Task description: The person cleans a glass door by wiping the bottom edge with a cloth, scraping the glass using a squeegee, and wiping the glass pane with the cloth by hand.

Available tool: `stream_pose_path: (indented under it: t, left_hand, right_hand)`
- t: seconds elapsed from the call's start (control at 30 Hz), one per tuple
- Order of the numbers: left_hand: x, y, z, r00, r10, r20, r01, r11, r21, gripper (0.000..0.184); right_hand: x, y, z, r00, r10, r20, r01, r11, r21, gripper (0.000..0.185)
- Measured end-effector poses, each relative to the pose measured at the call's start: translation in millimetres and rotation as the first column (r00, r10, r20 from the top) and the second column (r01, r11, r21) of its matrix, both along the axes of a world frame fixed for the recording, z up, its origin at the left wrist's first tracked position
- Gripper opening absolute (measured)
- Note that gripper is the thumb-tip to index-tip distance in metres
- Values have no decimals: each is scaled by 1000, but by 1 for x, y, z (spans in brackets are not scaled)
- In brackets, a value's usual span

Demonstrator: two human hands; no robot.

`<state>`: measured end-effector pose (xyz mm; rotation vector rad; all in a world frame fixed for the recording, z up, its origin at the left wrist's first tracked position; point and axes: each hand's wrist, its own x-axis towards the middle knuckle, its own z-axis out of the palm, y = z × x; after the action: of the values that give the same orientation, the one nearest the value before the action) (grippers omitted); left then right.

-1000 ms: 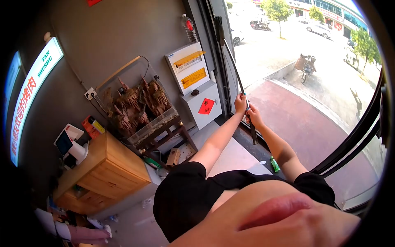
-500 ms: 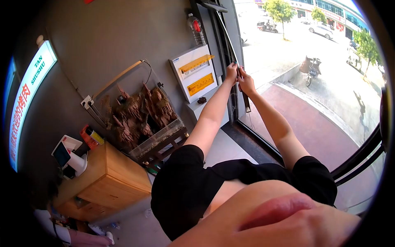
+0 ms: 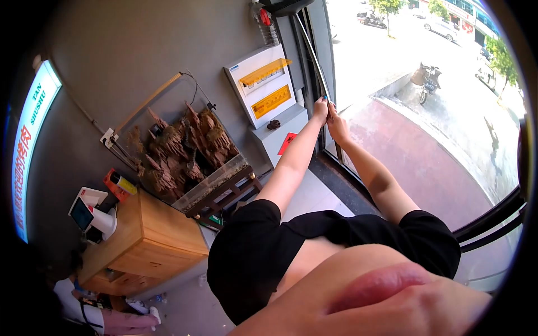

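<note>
reading positions on a clock face centred on the hands:

1. left hand (image 3: 320, 110): closed around a long, slender, pale-grey pole (image 3: 314, 59). blue-green shows at one fingernail.
2. right hand (image 3: 338, 126): gripping the same pole, just beside the left hand and toward 4 o'clock from it. finger detail is small at this range.
3. pole: tilted, running from the hands toward 11 o'clock. its upper end meets a broad, dark tool head (image 3: 287, 8), partly cut off by the top edge of the view.
4. at 10 o'clock: a white, rectangular wall-mounted electrical box (image 3: 245, 88) with two amber, see-through covers, the upper one tilted outward.
5. at 11 o'clock: a clear, ribbed plastic bottle (image 3: 268, 35) with a red patch.
6. at 8 o'clock, near the hands: a square of red paper (image 3: 287, 142) on the front of a light-grey box-shaped cabinet (image 3: 271, 144).
7. between 8 and 9 o'clock, further out: a clear-walled tank (image 3: 228, 164) containing jagged, reddish-brown rockwork (image 3: 178, 147).
8. at 8 o'clock, well apart: a light-brown wooden cabinet (image 3: 166, 246).
9. at 2 o'clock, outdoors: a parked two-wheeler (image 3: 425, 84) on pale paving.
</note>
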<state>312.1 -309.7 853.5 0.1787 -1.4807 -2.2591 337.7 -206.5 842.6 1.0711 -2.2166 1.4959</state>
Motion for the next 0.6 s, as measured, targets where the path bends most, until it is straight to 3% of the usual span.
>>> stream_pose_path:
  t: [0.17,0.33,0.5,0.6]
  left_hand:
    - [-5,15,-17,998,-7,58,3,998,61,19]
    - [3,31,-46,993,21,118,-29,998,61,21]
    - [14,49,-64,981,-13,193,-27,979,202,22]
    - [22,59,-82,968,-19,252,-37,976,216,23]
  right_hand:
    - [-11,9,-29,991,-57,-123,55,998,-13,41]
    - [-5,25,-56,995,-43,-87,45,999,22,39]
    - [3,39,-77,997,-35,-72,36,999,4,41]
    - [15,54,-83,991,-57,117,34,980,194,45]
